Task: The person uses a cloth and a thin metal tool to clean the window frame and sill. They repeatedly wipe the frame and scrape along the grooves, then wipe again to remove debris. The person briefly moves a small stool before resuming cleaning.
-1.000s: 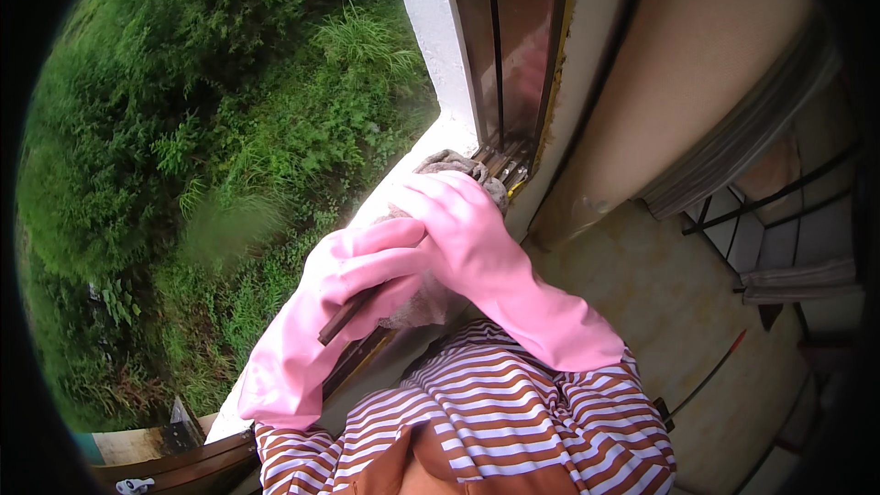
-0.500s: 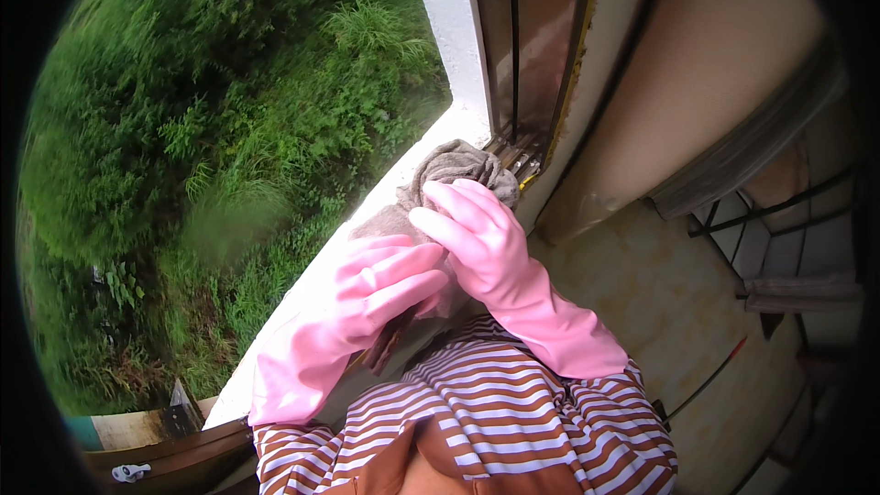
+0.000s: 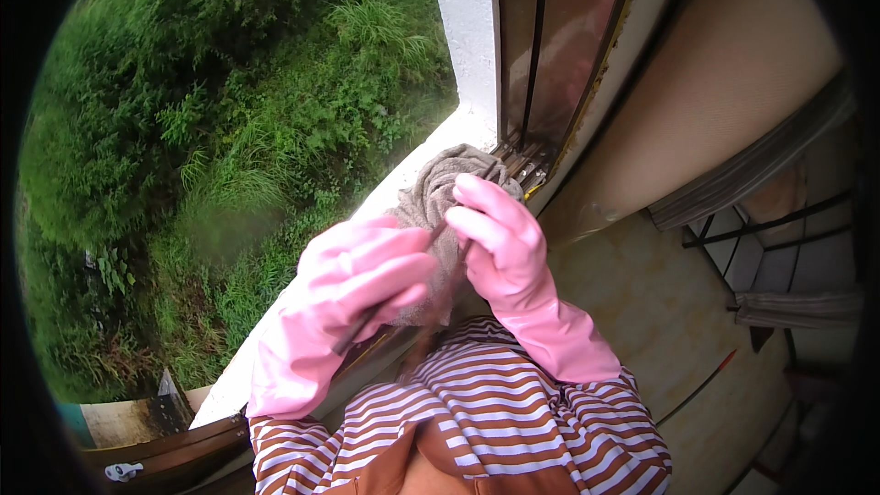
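Both my hands wear long pink rubber gloves, close together over the window sill. My left hand (image 3: 362, 280) is closed around a thin dark rod (image 3: 440, 228), which shows at both sides of the fist and slants up toward my right fingers. My right hand (image 3: 500, 243) has its fingers curled together at the rod's upper end; its thumb side and what it holds are hidden. A blurred brown strip (image 3: 433, 330) hangs below, between the hands. A crumpled grey cloth (image 3: 454, 170) lies on the sill beneath and beyond them, partly covered by the gloves.
The white outer sill (image 3: 390, 188) drops away to green bushes (image 3: 229, 128) at left. Ahead stand the sliding window panes (image 3: 559, 27) above a metal track (image 3: 527, 163). A beige curtain (image 3: 715, 82) hangs at right over a tiled floor (image 3: 642, 284). A window frame with a white latch (image 3: 124, 472) is lower left.
My left hand has lifted and turned, so the rod now shows. My right hand has shifted slightly right, and more of the cloth is uncovered. The brown strip has swung right.
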Action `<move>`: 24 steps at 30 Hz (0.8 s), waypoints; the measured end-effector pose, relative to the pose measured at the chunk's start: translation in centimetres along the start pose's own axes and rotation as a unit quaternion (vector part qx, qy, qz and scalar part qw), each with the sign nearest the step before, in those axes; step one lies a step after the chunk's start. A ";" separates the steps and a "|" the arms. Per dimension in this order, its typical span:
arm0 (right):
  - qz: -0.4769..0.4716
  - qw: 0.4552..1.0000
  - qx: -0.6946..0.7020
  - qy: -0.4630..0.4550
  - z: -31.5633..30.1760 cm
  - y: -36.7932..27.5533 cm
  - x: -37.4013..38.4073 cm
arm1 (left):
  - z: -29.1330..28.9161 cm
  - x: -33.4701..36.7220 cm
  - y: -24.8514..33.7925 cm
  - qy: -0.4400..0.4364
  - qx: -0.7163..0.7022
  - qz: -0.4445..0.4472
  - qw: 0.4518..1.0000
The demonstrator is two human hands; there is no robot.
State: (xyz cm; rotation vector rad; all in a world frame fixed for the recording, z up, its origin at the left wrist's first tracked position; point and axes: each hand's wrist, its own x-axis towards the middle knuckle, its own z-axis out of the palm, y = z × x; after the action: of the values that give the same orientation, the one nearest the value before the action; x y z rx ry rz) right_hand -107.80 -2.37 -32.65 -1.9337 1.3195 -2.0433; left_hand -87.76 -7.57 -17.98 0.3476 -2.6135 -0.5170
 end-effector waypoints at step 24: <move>-0.013 0.984 -0.030 -0.176 0.0 3.9 6.1 | 0.8 1.6 0.7 -0.027 -0.174 -0.042 0.984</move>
State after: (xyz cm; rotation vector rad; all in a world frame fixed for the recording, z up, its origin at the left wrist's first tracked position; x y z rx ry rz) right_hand -111.16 -8.16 -30.03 -2.2149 1.2880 -1.5849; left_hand -89.64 -7.25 -17.69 0.3315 -2.5030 -1.0064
